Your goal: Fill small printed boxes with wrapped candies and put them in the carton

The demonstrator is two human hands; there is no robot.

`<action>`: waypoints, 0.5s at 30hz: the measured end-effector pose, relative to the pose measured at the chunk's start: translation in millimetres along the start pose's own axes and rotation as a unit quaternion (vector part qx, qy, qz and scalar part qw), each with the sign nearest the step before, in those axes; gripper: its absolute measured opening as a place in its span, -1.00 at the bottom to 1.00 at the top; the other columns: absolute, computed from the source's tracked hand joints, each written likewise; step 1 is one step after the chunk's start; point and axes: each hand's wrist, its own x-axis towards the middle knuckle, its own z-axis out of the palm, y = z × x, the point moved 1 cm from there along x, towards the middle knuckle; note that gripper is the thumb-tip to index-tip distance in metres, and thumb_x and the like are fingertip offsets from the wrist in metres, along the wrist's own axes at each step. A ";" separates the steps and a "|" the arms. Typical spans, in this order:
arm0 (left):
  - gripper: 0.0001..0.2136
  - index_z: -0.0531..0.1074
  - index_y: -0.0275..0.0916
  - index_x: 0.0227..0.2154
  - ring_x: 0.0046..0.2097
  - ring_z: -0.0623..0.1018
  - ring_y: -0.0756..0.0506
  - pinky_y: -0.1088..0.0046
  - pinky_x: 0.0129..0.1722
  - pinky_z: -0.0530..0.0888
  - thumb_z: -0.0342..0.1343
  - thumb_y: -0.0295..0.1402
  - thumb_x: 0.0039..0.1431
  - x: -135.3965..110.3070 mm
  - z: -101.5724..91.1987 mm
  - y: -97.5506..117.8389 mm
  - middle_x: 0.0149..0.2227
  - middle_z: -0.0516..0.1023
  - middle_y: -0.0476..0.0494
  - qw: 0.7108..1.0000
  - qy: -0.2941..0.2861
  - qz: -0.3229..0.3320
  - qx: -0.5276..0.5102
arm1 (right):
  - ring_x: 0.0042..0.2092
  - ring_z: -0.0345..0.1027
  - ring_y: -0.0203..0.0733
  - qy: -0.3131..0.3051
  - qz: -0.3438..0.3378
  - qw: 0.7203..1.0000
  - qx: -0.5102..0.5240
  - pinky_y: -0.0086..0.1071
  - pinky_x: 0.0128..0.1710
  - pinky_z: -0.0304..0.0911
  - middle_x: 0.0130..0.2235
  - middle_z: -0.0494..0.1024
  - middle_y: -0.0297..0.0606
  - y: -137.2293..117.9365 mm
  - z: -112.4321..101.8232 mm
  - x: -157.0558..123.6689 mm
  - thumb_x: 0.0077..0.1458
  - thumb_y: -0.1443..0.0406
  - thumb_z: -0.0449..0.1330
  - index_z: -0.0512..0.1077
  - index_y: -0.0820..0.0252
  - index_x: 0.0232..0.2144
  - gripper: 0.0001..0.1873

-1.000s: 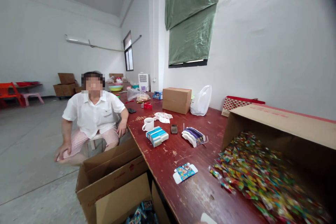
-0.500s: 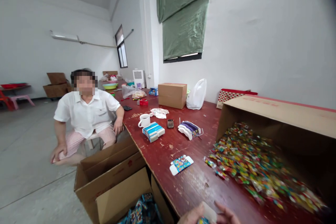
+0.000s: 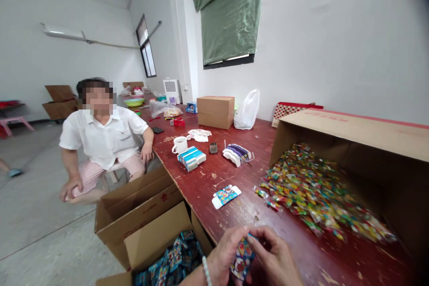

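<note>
A small printed box, blue with colourful pictures, is in front of the candy carton, toward its near left, above the edge of the red-brown surface. Both hands are together on it: the left hand, which has a pale bead bracelet on the wrist, grips its left side, and the right hand has the thumb at its upper part. Many wrapped candies lie inside the candy carton and also out of its open side on the surface. To the left of this carton there is a flattened box with open flaps, and farther left a purple-white stack, a blue-white stack and a white mug. Lower and to the left of the candy carton, beside the surface, an open cardboard box contains many small blue packs. Far left of the same carton sits a person in white shirt.
</note>
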 end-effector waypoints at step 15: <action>-0.64 0.44 -0.37 -0.49 -0.56 0.44 0.00 0.55 -0.54 0.34 0.07 -0.09 -0.01 5.1 2.8 -20.9 -0.60 0.47 -0.15 0.984 -0.007 -0.083 -0.159 | -0.43 0.44 -0.16 0.023 -0.007 1.000 0.015 -0.41 -0.42 0.35 -0.45 0.53 -0.25 22.3 5.7 -32.1 -0.02 -0.04 0.27 0.58 0.19 -0.36 -0.59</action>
